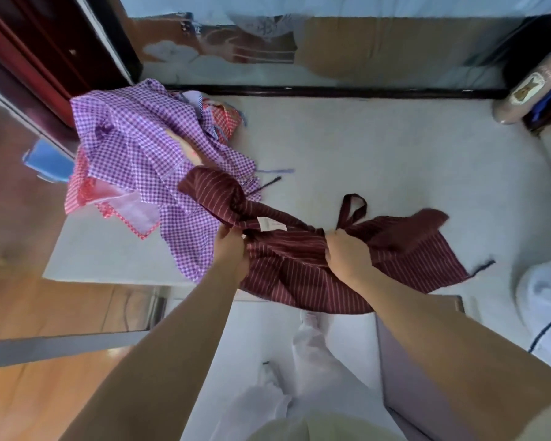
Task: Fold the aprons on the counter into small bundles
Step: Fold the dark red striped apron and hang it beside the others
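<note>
A maroon apron with thin pale stripes [299, 272] lies crumpled at the near edge of the pale counter [379, 148], part of it hanging over the edge. My left hand [231, 251] grips its bunched cloth near a white label. My right hand [347, 254] grips the cloth further right, beside the dark neck strap. A heap of other aprons sits at the counter's left: a purple checked apron [140, 148] on top, a red checked apron [86, 189] under it.
A mirror-like wall panel [331, 52] backs the counter. A brown wrapped roll [528, 87] stands at the back right, a white object [541, 291] at the right edge. Wooden floor [45, 329] lies to the left, and my pale trousers show below.
</note>
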Available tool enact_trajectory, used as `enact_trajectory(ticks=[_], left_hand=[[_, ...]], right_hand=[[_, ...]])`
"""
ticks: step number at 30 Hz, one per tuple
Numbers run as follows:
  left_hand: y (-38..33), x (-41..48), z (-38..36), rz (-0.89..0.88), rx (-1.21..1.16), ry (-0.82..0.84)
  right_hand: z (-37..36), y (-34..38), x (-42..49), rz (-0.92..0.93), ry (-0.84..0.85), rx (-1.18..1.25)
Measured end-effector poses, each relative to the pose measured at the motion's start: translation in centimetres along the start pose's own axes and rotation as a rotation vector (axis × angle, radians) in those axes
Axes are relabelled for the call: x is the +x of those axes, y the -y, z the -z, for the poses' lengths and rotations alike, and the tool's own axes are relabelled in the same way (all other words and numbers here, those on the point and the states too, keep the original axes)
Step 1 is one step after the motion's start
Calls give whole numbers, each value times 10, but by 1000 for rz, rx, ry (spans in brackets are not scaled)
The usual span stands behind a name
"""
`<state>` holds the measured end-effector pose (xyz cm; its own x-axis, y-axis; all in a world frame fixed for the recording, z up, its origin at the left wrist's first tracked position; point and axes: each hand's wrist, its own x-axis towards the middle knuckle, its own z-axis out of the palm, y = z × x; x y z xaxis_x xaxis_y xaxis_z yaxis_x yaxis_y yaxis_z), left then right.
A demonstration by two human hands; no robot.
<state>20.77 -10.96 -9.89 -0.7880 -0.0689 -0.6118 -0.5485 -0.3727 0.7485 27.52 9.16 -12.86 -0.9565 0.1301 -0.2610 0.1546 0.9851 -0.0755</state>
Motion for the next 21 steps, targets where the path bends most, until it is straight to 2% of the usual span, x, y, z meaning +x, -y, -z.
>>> enact_trajectory(ticks=[3,6,9,11,14,17,19,21], left_hand=[[2,-4,29,-19,220,-130],[2,-5,41,62,285,-189],[1,-10,35,139,444,-52],[-3,-8,22,171,447,68],[-16,6,-12,116,251,194],[-38,19,-58,-75,34,212],[-54,28,-84,-189,-48,190],[-60,44,-105,-205,-7,157]], right_hand=[[-8,5,-23,-161,-173,200],[3,8,-24,-361,-321,471],[17,3,-3,-458,-311,636],[28,-1,19,-484,-375,792],[55,-3,49,-396,-622,893],[101,-5,76,-113,-841,899],[122,-14,94,47,-904,887],[126,-28,107,123,-859,852]])
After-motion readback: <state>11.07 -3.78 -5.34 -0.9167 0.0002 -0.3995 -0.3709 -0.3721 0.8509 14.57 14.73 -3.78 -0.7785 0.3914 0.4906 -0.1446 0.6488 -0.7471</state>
